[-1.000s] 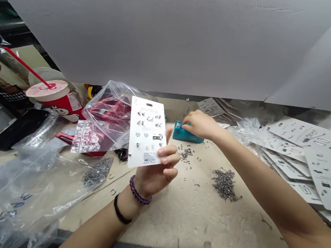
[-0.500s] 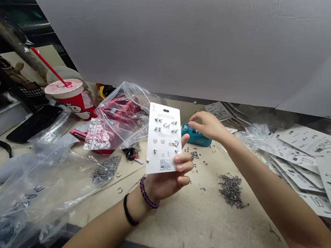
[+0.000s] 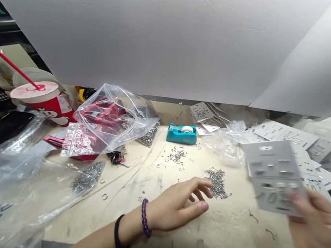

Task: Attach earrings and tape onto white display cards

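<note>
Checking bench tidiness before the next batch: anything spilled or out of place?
Yes. Small metal parts lie loose in a heap on the worktop, more scattered before the teal tape dispenser. Two stray rings sit apart near a clear plastic bag. No damage visible.

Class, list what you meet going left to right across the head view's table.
Red cup → clear bag → left hand → pile of metal pieces → blurred card → right hand.
</note>
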Demonstrator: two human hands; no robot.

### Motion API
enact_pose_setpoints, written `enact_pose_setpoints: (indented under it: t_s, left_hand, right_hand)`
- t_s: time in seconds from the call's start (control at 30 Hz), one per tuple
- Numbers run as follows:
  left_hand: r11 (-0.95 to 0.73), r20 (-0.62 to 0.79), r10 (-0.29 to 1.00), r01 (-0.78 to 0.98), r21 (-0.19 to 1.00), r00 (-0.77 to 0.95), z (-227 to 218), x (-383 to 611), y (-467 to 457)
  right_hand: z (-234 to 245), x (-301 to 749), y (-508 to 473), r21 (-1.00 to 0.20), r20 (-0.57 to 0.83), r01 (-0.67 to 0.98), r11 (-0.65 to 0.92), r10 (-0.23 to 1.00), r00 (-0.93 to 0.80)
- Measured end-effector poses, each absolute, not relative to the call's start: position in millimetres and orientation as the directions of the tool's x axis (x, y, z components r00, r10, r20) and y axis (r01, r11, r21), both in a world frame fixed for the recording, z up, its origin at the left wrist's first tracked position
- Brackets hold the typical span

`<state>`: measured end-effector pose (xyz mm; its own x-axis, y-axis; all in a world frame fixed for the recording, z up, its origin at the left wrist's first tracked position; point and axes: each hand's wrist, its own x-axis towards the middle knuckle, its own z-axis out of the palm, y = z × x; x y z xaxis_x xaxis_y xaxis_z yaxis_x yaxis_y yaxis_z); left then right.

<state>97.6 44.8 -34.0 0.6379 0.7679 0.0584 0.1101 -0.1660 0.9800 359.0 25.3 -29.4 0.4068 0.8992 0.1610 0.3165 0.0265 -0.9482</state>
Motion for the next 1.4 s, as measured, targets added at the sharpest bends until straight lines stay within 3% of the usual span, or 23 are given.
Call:
enact_pose_setpoints:
  t_s: [0.03, 0.1, 0.23, 0.37, 0.53, 0.6, 0.63, 0.7, 0.8, 0.93, 1.13, 1.2, 1.27, 1.4]
  left_hand:
    - [-0.195, 0.065, 0.762, 0.133, 0.972, 0.644, -33.4, 97.6, 44.0]
    - [-0.237, 0.069, 0.755, 0.174, 0.956, 0.652, -32.4, 97.4, 44.0]
    - [-0.268, 0.062, 0.739, 0.208, 0.941, 0.671, -30.6, 97.7, 45.4]
    - [-0.271, 0.043, 0.731, 0.231, 0.934, 0.681, -29.1, 98.5, 46.3]
    - [-0.293, 0.029, 0.722, 0.268, 0.918, 0.691, -28.5, 97.8, 49.2]
    - [-0.308, 0.027, 0.713, 0.278, 0.910, 0.701, -28.3, 97.2, 50.2]
    - [-0.314, 0.026, 0.708, 0.282, 0.907, 0.706, -28.2, 96.9, 50.4]
    - [-0.332, 0.030, 0.694, 0.284, 0.900, 0.719, -28.3, 96.7, 50.4]
    - [-0.348, 0.017, 0.673, 0.297, 0.889, 0.739, -29.7, 97.5, 50.0]
    - [-0.362, -0.002, 0.653, 0.314, 0.877, 0.757, -33.8, 99.4, 51.0]
    - [-0.391, 0.007, 0.658, 0.334, 0.858, 0.753, -40.6, 101.6, 54.0]
    - [-0.402, 0.013, 0.653, 0.331, 0.854, 0.757, -41.6, 102.4, 53.8]
    - [-0.413, 0.005, 0.639, 0.338, 0.846, 0.769, -41.4, 103.0, 53.2]
    - [-0.424, -0.039, 0.621, 0.378, 0.823, 0.782, -38.1, 102.7, 52.6]
  right_hand:
    - [-25.2, 371.3, 29.8, -0.973, 0.135, 0.231, 0.011, 0.840, 0.526]
    - [-13.9, 387.1, 48.0, -0.989, -0.020, 0.112, -0.095, 0.842, 0.540]
    - [3.4, 386.8, 120.0, -0.966, -0.251, 0.033, -0.257, 0.960, 0.122]
    - [5.8, 366.3, 203.4, -0.962, -0.261, -0.100, -0.254, 0.963, 0.072]
    - [10.8, 360.9, 245.7, -0.977, -0.209, 0.034, -0.209, 0.978, 0.006]
    - [15.9, 373.9, 234.3, -0.960, -0.193, 0.197, -0.198, 0.980, 0.045]
    - [18.6, 383.2, 223.5, -0.922, -0.156, 0.349, -0.168, 0.986, 0.062]
    - [23.5, 405.1, 196.2, -0.729, -0.041, 0.681, -0.066, 0.998, 0.053]
    - [27.5, 438.1, 155.9, -0.399, 0.041, 0.917, 0.006, 0.999, 0.011]
    - [27.1, 462.3, 124.0, -0.158, 0.137, 0.987, -0.004, 0.990, 0.026]
    - [18.1, 451.7, 87.6, 0.007, 0.127, 0.958, -0.286, 0.951, 0.283]
    - [11.1, 446.3, 76.3, -0.005, 0.137, 0.956, -0.295, 0.946, 0.293]
    - [3.4, 444.9, 69.3, -0.114, 0.192, 0.945, -0.306, 0.926, 0.324]
    - [-9.1, 451.5, 67.5, -0.639, 0.361, 0.734, -0.230, 0.753, 0.550]
